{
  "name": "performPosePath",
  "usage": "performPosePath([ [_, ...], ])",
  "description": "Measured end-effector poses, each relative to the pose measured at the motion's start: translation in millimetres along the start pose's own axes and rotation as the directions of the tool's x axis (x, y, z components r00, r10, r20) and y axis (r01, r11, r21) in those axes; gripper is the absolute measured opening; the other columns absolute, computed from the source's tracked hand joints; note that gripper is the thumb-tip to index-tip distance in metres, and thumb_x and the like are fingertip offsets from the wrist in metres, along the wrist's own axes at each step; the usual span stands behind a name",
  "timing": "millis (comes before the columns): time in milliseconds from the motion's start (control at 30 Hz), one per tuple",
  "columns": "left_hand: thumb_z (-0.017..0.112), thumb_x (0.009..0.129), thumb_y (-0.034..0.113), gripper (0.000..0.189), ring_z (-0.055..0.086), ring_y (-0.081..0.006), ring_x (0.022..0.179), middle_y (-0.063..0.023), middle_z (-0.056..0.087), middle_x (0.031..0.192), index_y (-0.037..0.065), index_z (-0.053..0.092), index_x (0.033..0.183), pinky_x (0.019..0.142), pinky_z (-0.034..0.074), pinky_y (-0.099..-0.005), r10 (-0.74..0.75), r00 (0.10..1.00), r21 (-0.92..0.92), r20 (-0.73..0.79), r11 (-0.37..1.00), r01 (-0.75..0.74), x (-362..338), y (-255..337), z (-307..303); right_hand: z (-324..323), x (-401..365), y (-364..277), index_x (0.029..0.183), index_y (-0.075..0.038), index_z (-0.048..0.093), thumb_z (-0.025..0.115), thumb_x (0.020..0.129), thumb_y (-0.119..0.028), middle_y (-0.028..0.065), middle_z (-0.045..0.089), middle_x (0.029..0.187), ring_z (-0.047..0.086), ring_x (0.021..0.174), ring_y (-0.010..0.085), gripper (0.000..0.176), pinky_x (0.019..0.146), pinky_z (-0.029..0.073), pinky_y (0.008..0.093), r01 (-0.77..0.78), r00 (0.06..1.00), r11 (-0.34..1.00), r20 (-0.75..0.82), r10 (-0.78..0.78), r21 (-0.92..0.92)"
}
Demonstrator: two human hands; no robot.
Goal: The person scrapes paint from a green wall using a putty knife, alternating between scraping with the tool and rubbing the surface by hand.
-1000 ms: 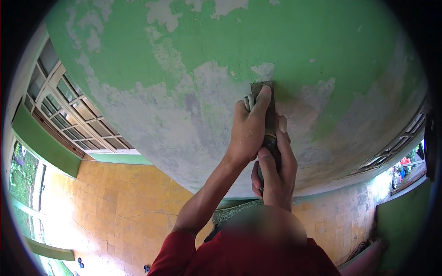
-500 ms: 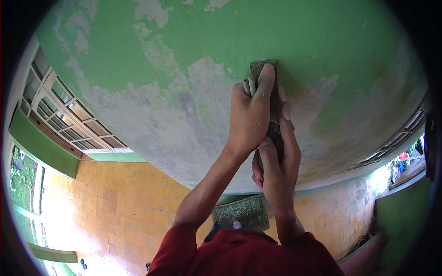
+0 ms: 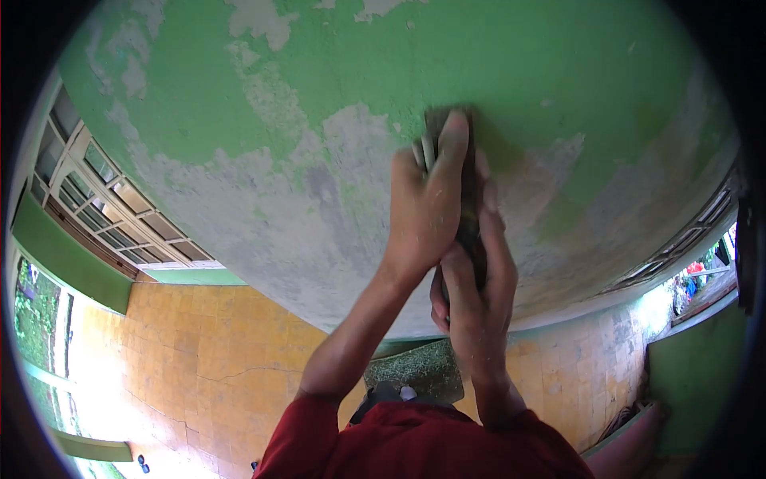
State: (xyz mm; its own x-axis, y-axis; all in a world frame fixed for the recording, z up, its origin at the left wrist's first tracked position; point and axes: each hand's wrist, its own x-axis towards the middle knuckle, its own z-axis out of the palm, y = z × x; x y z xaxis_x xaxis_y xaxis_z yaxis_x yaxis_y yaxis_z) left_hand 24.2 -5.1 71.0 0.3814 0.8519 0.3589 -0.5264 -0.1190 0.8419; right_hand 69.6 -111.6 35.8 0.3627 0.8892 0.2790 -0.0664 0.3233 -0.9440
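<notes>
Peeling green wall (image 3: 335,191); a person's left hand (image 3: 424,199) grips a scraper (image 3: 469,188) near its blade (image 3: 436,120), the right hand (image 3: 480,299) closed around its handle (image 3: 479,257).

Looks like a home's porch to me: tiled floor (image 3: 215,335), white-framed panes (image 3: 124,206), peeling green wall (image 3: 511,64), greenery (image 3: 36,315) outside.

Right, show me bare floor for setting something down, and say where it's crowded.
Widest free patch: the yellow floor between the white paned frame and the left arm. A smaller one lies between the right arm and the green panel. Crowded: up at the wall, where left hand and right hand grip the scraper.
</notes>
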Motion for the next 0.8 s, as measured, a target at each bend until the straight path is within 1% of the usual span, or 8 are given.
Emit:
performPosePath([
  [100, 0.052, 0.109, 0.037, 0.038, 0.061, -0.0163, 0.05, -0.0058, 0.058, 0.063, 0.006, 0.057, 0.088, 0.047, 0.055, -0.0333, -0.039, 0.998, 0.114, -0.053, 0.992, 0.045, -7, -19, -12, 1, -14, 11, 0.157, 0.004, 0.032, 0.048, 0.102, -0.003, 0.0066, 0.058, 0.102, 0.048, 0.058, 0.0049, 0.058, 0.05, 0.041, 0.0237, -0.003, 1.0, 1.0, 0.011, 0.003, 0.002],
  [167, 0.052, 0.108, 0.038, 0.039, 0.061, -0.0166, 0.049, -0.0064, 0.058, 0.061, 0.006, 0.056, 0.087, 0.046, 0.054, -0.0327, 0.026, 0.997, 0.1, -0.078, 0.995, -0.019, -7, -32, -16, -1, -12, 14, 0.157, 0.004, 0.031, 0.048, 0.102, -0.004, 0.0057, 0.058, 0.099, 0.047, 0.058, 0.0051, 0.058, 0.05, 0.041, 0.0238, 0.002, 1.0, 1.0, -0.012, -0.002, -0.01],
  [300, 0.053, 0.108, 0.039, 0.04, 0.061, -0.0167, 0.05, -0.0065, 0.058, 0.062, 0.006, 0.056, 0.086, 0.046, 0.054, -0.0331, -0.117, 0.993, -0.064, -0.001, 0.991, 0.117, -12, -5, -6, 0, -9, 6, 0.157, 0.005, 0.031, 0.05, 0.102, -0.005, 0.0046, 0.058, 0.095, 0.047, 0.059, 0.0047, 0.058, 0.051, 0.041, 0.0238, -0.022, 1.0, 1.0, 0.014, 0.022, 0.01],
  [367, 0.054, 0.108, 0.039, 0.041, 0.061, -0.0176, 0.049, -0.0075, 0.058, 0.061, 0.006, 0.056, 0.085, 0.046, 0.055, -0.0342, -0.034, 0.996, 0.108, -0.077, 0.993, 0.042, -14, -27, -18, 2, -14, 13, 0.157, 0.005, 0.032, 0.05, 0.102, -0.005, 0.0045, 0.058, 0.095, 0.047, 0.059, 0.0047, 0.058, 0.051, 0.041, 0.0239, -0.021, 1.0, 1.0, 0.011, 0.021, 0.012],
  [500, 0.055, 0.107, 0.04, 0.042, 0.061, -0.0178, 0.049, -0.008, 0.059, 0.062, 0.006, 0.056, 0.084, 0.046, 0.055, -0.0346, -0.014, 0.999, 0.066, -0.049, 0.998, 0.017, -5, -16, -15, 4, -10, 1, 0.156, 0.005, 0.032, 0.049, 0.102, -0.005, 0.0056, 0.057, 0.101, 0.047, 0.061, 0.0043, 0.058, 0.052, 0.041, 0.0237, -0.018, 1.0, 0.999, -0.002, 0.018, -0.029],
  [600, 0.055, 0.107, 0.039, 0.041, 0.06, -0.0171, 0.047, -0.0075, 0.059, 0.061, 0.006, 0.056, 0.083, 0.045, 0.055, -0.0346, -0.097, 0.995, -0.056, -0.001, 0.994, 0.096, -15, -12, -14, 5, -18, 14, 0.155, 0.006, 0.032, 0.049, 0.101, -0.006, 0.0071, 0.058, 0.106, 0.048, 0.063, 0.0046, 0.058, 0.053, 0.042, 0.024, -0.013, 1.0, 0.999, 0.014, 0.013, -0.041],
  [700, 0.055, 0.107, 0.039, 0.041, 0.059, -0.0163, 0.046, -0.0066, 0.057, 0.06, 0.007, 0.055, 0.082, 0.044, 0.054, -0.0344, -0.07, 0.993, 0.029, -0.09, 0.997, 0.073, -14, -20, -16, 5, -7, 10, 0.155, 0.006, 0.032, 0.049, 0.101, -0.006, 0.0085, 0.058, 0.109, 0.05, 0.065, 0.0053, 0.058, 0.054, 0.043, 0.025, 0.006, 1.0, 0.999, 0.013, -0.005, -0.046],
  [800, 0.054, 0.108, 0.039, 0.041, 0.058, -0.0159, 0.045, -0.0064, 0.057, 0.059, 0.007, 0.055, 0.082, 0.044, 0.054, -0.0346, -0.011, 0.999, -0.078, -0.04, 0.997, 0.008, -7, 0, -9, 7, -4, 7, 0.155, 0.006, 0.032, 0.049, 0.101, -0.006, 0.0091, 0.058, 0.11, 0.051, 0.066, 0.0056, 0.058, 0.054, 0.043, 0.0258, 0.009, 1.0, 0.998, 0.024, -0.007, -0.062],
])
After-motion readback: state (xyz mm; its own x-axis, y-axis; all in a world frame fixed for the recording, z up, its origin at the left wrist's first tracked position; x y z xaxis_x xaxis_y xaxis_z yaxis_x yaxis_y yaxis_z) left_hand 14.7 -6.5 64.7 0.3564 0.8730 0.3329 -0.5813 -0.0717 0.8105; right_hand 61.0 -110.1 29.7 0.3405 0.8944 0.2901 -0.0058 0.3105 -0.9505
